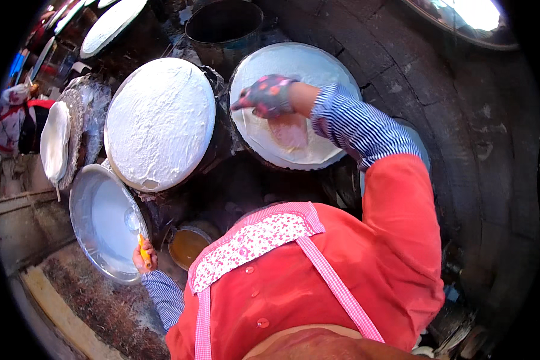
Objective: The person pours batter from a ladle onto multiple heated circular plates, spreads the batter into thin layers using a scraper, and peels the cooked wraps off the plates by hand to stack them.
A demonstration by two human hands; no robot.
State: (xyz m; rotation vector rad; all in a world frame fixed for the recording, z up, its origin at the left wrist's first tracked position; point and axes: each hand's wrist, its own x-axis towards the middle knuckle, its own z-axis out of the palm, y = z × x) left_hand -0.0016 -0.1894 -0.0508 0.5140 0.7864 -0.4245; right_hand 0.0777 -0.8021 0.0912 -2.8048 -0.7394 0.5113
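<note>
My left hand (pixel 144 257) is bare and closed round the yellow handle of a ladle (pixel 143 247). The ladle's round bowl lies in white liquid in a wide metal basin (pixel 78 195). My right hand (pixel 270 96) wears a dark glove with pink spots and reaches over a round griddle (pixel 318 66) coated in a pale, wet layer. Under that hand a flat pinkish tool (pixel 289 133) touches the coating; motion blurs it, and its grip is hidden. On the left, another round griddle (pixel 162 126) carries a rough white layer.
A dark open pot (pixel 224 24) stands behind the griddles. A small bowl of yellowish liquid (pixel 189 245) sits near my front. At far left, pale round sheets (pixel 55 143) rest on a round stand. Another white round (pixel 111 27) lies farther back. Dark paving (pixel 414 78) stretches to the right.
</note>
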